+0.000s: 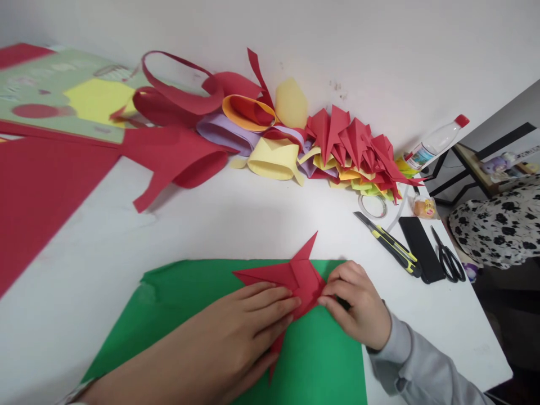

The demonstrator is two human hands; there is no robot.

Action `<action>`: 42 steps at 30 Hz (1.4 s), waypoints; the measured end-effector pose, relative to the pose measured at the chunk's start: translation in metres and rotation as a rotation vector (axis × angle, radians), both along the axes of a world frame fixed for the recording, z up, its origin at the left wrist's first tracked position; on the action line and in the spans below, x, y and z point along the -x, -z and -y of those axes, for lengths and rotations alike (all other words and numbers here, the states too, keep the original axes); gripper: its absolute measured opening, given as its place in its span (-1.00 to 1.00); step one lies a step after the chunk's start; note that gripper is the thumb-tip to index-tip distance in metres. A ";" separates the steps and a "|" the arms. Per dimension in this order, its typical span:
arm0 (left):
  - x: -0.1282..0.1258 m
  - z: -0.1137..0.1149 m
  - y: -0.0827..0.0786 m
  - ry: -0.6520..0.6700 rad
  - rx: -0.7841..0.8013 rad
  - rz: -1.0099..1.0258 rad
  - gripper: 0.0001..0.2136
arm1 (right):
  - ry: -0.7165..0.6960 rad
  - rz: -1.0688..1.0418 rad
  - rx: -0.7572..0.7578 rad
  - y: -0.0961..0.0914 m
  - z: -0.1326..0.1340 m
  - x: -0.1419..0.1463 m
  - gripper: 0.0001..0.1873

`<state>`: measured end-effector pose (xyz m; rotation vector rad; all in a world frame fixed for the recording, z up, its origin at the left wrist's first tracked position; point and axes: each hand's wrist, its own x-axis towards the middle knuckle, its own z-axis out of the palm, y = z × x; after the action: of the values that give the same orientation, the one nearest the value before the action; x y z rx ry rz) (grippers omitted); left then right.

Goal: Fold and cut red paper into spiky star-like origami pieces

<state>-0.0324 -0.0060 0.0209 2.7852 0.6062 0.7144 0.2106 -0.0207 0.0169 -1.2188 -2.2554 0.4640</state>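
Observation:
A folded red paper piece (295,275) with pointed tips lies on a green sheet (185,304) near the table's front edge. My left hand (236,332) rests flat on the red paper's lower left part, fingers stretched out and pressing it down. My right hand (358,306) sits at the paper's right edge, its fingers curled and pinching the fold there. The lower part of the red piece is hidden under my left hand.
Folded red pieces (354,140) and curled paper scraps (253,135) pile at the wall. A large red sheet (37,185) lies left. A utility knife (388,242), tape roll (373,205), black case (422,247), scissors (449,259) and bottle (436,140) sit right, near the table's edge.

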 end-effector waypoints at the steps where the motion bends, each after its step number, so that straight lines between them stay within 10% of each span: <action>1: 0.000 0.000 -0.001 0.000 -0.012 0.003 -0.71 | 0.007 -0.004 0.029 0.000 -0.002 0.001 -0.81; 33: 0.005 0.004 0.011 0.059 -0.076 -0.008 -0.61 | 0.142 -0.025 0.003 0.012 -0.021 0.008 -0.72; 42: 0.006 -0.001 0.000 0.074 0.201 -0.114 -0.47 | 0.154 0.021 0.059 0.011 -0.022 0.008 -0.62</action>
<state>-0.0386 -0.0045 0.0210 2.6583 0.5580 0.4546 0.2026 0.0018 0.0059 -1.4213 -2.1580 0.4629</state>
